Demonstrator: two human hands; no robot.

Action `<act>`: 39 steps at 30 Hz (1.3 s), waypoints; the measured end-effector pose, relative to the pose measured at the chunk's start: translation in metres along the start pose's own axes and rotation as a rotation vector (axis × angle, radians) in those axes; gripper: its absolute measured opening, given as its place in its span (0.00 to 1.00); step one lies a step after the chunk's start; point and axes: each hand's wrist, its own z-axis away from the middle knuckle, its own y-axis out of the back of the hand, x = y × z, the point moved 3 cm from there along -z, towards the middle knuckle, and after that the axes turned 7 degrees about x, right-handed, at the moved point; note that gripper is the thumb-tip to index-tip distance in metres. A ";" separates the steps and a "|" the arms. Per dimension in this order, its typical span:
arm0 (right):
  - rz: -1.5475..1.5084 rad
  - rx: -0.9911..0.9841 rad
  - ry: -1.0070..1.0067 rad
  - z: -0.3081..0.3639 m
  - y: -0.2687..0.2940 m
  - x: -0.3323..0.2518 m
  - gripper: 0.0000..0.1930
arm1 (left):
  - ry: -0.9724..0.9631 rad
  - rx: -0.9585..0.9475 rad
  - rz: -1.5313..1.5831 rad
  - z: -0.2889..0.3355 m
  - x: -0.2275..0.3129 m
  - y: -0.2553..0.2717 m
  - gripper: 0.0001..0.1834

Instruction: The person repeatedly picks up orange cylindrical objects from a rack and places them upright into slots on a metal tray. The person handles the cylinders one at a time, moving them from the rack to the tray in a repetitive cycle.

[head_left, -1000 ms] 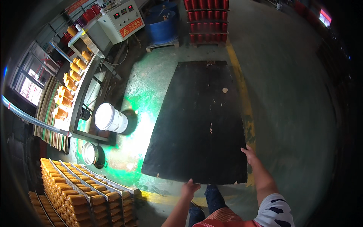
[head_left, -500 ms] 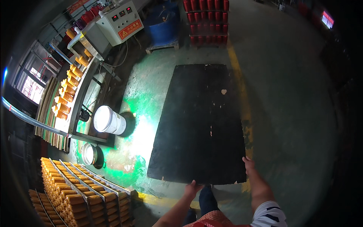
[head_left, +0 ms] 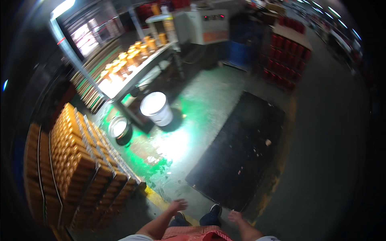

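Observation:
A large black board (head_left: pixel 237 152) with pale chipped spots lies flat on the floor in front of me, slightly to the right. My left hand (head_left: pixel 177 205) hangs in the air short of its near left corner, holding nothing, its fingers stretched. Close to the near edge is my right hand (head_left: pixel 235 216), also empty, with loosely extended fingers; it looks apart from the board. Both hands are a little blurred.
To my left rise stacks of amber bottles (head_left: pixel 76 148) layered between boards. Beyond them are a metal pot (head_left: pixel 118 127), a white bucket (head_left: pixel 157 109) and a lit bench (head_left: pixel 132 76) with amber bottles. A control box (head_left: pixel 209 26), blue tub (head_left: pixel 240 52) and red canister stack (head_left: pixel 286 52) stand farther back.
Both hands have let go of the black board, which now lies on the floor. My view has turned left and tilted up, so the bottle stacks and bench show more fully.

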 end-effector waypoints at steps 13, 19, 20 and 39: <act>0.516 -0.191 0.739 0.098 -0.312 -0.331 0.20 | -0.916 1.498 0.093 0.217 0.184 0.326 0.18; 0.843 -0.533 1.229 0.200 -0.617 -0.385 0.21 | -0.884 1.706 -0.283 0.222 0.332 0.434 0.22; 0.870 -0.620 1.387 0.224 -0.674 -0.387 0.21 | -0.861 1.657 -0.313 0.213 0.347 0.439 0.23; 1.004 -1.991 1.986 0.414 -1.136 -0.298 0.30 | -0.682 1.670 -0.579 0.204 0.405 0.449 0.26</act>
